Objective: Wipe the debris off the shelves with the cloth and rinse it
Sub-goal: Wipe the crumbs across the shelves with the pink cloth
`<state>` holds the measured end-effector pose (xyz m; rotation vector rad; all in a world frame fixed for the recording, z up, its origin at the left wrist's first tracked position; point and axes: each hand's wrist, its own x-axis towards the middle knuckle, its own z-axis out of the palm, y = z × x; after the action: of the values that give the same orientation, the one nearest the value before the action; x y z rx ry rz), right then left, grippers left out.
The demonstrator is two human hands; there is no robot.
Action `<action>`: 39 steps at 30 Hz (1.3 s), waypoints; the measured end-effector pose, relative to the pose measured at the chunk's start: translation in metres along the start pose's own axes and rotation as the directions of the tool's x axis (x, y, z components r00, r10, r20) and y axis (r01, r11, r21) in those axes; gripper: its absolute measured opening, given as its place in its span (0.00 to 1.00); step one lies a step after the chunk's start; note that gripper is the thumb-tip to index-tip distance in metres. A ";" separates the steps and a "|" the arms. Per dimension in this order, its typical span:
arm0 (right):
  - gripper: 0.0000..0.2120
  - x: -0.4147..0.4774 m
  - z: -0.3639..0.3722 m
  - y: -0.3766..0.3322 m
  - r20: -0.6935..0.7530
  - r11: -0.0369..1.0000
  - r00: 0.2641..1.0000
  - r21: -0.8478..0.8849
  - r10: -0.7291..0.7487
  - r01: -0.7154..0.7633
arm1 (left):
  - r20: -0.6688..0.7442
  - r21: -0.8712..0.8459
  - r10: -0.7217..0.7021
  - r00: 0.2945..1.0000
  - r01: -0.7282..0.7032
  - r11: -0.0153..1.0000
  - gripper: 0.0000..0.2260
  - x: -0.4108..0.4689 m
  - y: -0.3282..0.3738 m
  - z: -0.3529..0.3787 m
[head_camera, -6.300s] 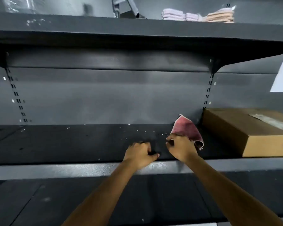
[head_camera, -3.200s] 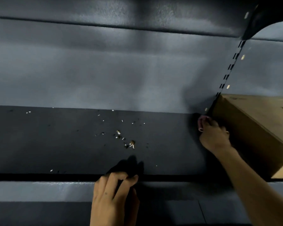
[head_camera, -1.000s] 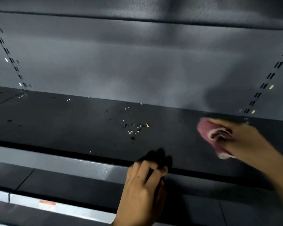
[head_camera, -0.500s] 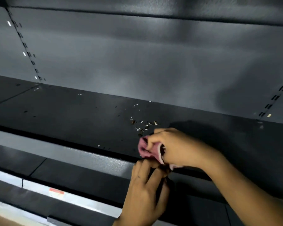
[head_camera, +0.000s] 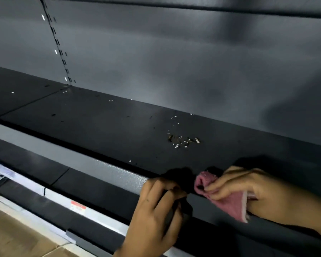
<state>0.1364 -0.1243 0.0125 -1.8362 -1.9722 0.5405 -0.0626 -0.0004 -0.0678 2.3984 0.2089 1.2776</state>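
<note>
- Head view: the right hand point(head_camera: 252, 190) has its fingers clamped on a pink cloth point(head_camera: 228, 201) at the front edge of a dark shelf point(head_camera: 100, 125).
- The left hand point(head_camera: 154, 212) is just beside the cloth, fingers curled together; I cannot tell whether it holds anything.
- Debris point(head_camera: 183, 140) lies mid-shelf, apart from the 2 hands.

A shop aisle, judging by its fixtures. A long dark grey metal shelf point(head_camera: 100, 123) stretches left of where the right hand point(head_camera: 248, 190) grips the pink cloth point(head_camera: 228, 201). A slotted black upright strip point(head_camera: 58, 45) climbs the flat grey back panel point(head_camera: 156, 52) far up-left. A red-and-white label point(head_camera: 77, 207) sits on a pale edge rail point(head_camera: 35, 184) below-left.
</note>
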 end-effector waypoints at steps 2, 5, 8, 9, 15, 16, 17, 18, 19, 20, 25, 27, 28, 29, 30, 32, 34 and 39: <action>0.30 0.022 0.009 -0.008 -0.023 1.000 1.000 0.001 -0.017 0.017 | -0.034 -0.009 -0.003 0.999 0.002 1.000 0.06 0.000 -0.005 -0.002; 0.26 0.069 0.026 -0.028 -0.056 0.990 0.994 -0.114 -0.089 0.083 | -0.075 -0.003 -0.060 0.995 0.060 0.998 0.05 0.006 -0.023 -0.014; 0.27 0.113 0.037 -0.033 -0.105 0.984 0.991 -0.167 -0.084 0.065 | -0.049 0.023 -0.080 0.996 0.081 0.996 0.05 0.012 -0.049 -0.036; 0.30 0.125 0.036 -0.033 -0.150 0.987 0.988 -0.159 -0.039 0.014 | -0.031 0.030 -0.068 0.997 0.069 0.997 0.04 0.013 -0.058 -0.045; 0.29 0.117 -0.003 -0.044 -0.275 0.995 0.956 0.026 0.097 -0.093 | -0.019 -0.027 -0.014 1.000 0.014 1.000 0.04 0.013 -0.107 -0.093; 0.29 0.111 0.001 -0.053 -0.219 0.998 0.974 0.007 0.065 -0.066 | -0.013 -0.050 -0.004 1.000 0.004 0.999 0.04 0.014 -0.111 -0.095; 0.28 0.109 0.012 -0.060 -0.169 0.999 0.985 -0.029 0.039 -0.044 | -0.008 -0.062 0.005 1.000 -0.005 0.998 0.04 0.014 -0.114 -0.095; 0.28 0.109 0.027 -0.065 -0.144 0.998 0.989 -0.060 0.026 -0.034 | -0.011 -0.061 0.008 1.000 -0.008 0.998 0.05 0.014 -0.116 -0.093; 0.27 0.113 0.043 -0.067 -0.152 0.997 0.988 -0.068 0.021 -0.032 | -0.018 -0.048 0.005 1.000 -0.006 0.999 0.05 0.014 -0.117 -0.090; 0.27 0.119 0.056 -0.068 -0.184 0.998 0.983 -0.052 0.022 -0.032 | -0.024 -0.033 0.000 1.000 -0.001 0.999 0.05 0.015 -0.117 -0.088; 0.30 0.160 0.072 -0.073 -0.211 0.991 0.969 0.001 0.130 -0.133 | 0.008 -0.029 0.053 0.999 -0.053 0.998 0.02 0.015 -0.121 -0.090; 0.28 0.167 0.069 -0.070 -0.242 0.983 0.955 -0.029 0.170 -0.182 | 0.028 -0.027 0.067 0.997 -0.066 0.997 0.04 0.020 -0.117 -0.090; 0.28 0.171 0.068 -0.068 -0.267 0.976 0.944 -0.042 0.193 -0.212 | 0.048 -0.015 0.049 0.998 -0.048 0.999 0.06 0.023 -0.115 -0.091; 0.29 0.176 0.068 -0.068 -0.293 0.967 0.929 -0.052 0.225 -0.250 | 0.070 -0.002 0.020 0.997 -0.020 1.000 0.07 0.024 -0.113 -0.094; 0.30 0.180 0.066 -0.067 -0.313 0.953 0.914 -0.071 0.259 -0.294 | 0.089 0.004 -0.010 0.996 0.010 1.000 0.07 0.025 -0.112 -0.096; 0.30 0.182 0.058 -0.064 -0.383 0.923 0.883 -0.159 0.270 -0.351 | 0.123 0.009 -0.057 0.991 0.057 0.998 0.06 0.025 -0.109 -0.101; 0.27 0.171 0.046 -0.070 -0.511 0.923 0.822 -0.129 0.251 -0.362 | 0.164 0.014 -0.064 0.984 0.063 0.998 0.05 0.024 -0.107 -0.104; 0.23 0.098 0.005 -0.080 -0.840 0.880 0.349 0.273 0.416 -0.390 | 0.206 -0.019 -0.058 0.977 0.063 0.998 0.06 0.025 -0.110 -0.108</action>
<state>0.0599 -0.0315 0.0524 -1.9667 -0.7657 -0.2978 -0.1306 0.1375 -0.0426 2.4610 0.2021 0.9915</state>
